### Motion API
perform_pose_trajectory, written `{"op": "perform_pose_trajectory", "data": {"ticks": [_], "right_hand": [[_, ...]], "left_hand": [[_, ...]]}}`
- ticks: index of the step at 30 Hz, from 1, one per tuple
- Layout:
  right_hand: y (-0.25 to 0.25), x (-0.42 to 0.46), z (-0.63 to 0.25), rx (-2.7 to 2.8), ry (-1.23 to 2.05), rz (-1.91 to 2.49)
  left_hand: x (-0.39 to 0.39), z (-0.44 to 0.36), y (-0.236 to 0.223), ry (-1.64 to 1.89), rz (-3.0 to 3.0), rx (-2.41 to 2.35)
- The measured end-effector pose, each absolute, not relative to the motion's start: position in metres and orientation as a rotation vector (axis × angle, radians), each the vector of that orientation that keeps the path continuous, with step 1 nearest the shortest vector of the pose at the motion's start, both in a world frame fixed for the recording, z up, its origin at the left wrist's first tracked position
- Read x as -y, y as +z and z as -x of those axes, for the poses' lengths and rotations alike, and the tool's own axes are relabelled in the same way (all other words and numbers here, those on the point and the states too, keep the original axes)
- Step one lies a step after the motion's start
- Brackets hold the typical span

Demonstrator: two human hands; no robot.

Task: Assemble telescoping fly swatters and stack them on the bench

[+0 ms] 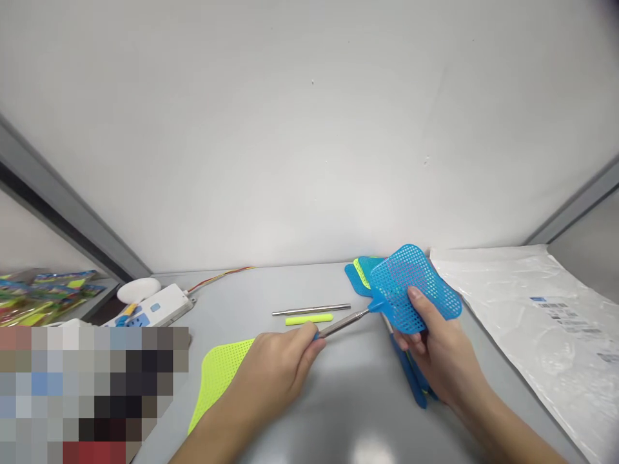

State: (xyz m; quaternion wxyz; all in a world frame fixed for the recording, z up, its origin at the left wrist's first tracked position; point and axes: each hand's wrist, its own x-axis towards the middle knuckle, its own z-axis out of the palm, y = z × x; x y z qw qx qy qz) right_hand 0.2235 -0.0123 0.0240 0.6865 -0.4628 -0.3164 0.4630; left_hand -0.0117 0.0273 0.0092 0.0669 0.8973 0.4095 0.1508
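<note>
Blue swatter (378,303) is held w/ shaft (344,323) slanting near-left to far-right, gripped near-left by L hand (283,361), mesh head (403,280) pinched by R hand (442,351).

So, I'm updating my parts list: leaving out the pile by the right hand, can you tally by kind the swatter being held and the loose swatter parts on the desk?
Blue swatter: 1
Yellow mesh head: 1
Metal rod: 1
Yellow tube: 1
Total: 4
</note>
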Motion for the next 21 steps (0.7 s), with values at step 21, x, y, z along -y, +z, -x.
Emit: {"op": "perform_pose_trajectory", "data": {"ticks": [21], "right_hand": [[0.02, 0.01, -0.213, 0.906, 1.003, 1.118]], "left_hand": [[-0.015, 0.008, 0.021, 0.418, -2.524, -1.314]]}}
